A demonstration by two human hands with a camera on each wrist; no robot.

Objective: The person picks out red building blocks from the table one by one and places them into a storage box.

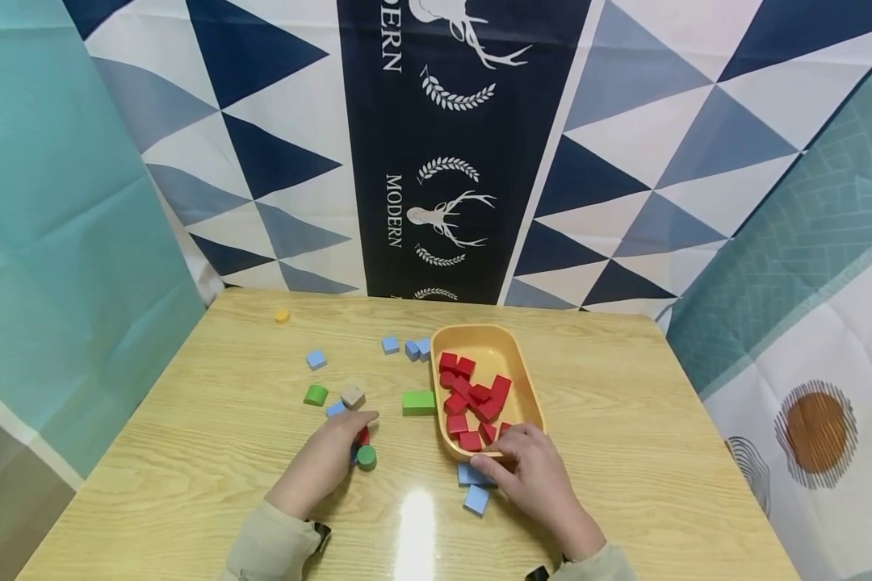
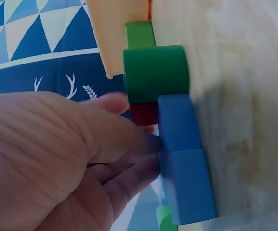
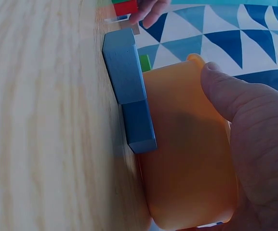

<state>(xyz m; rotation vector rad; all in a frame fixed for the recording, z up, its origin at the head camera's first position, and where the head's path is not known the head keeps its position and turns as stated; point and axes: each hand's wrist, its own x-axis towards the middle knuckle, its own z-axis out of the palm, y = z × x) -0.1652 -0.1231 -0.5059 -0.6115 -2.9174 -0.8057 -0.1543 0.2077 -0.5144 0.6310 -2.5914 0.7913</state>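
My right hand point(image 1: 534, 476) grips the near rim of a yellow-orange plastic tray point(image 1: 526, 379), thumb against its outside. Several red wooden blocks point(image 1: 500, 390) lie in the tray. My left hand point(image 1: 327, 460) reaches down over a small group on the table's left: a red block point(image 1: 364, 436), a green cylinder point(image 1: 366, 457) and blue blocks point(image 2: 189, 178). In the left wrist view its thumb and fingers are close around the red block point(image 2: 143, 113), beside the blue ones; whether they pinch it is hidden.
A long green block point(image 1: 417, 403) stands against the tray's left side. Blue blocks point(image 1: 475, 499) lie before the tray, and more blue blocks point(image 1: 390, 345) lie behind. A half-round green block point(image 1: 316, 394), a plain wood block point(image 1: 352, 396) and a yellow disc point(image 1: 282, 316) are farther left.
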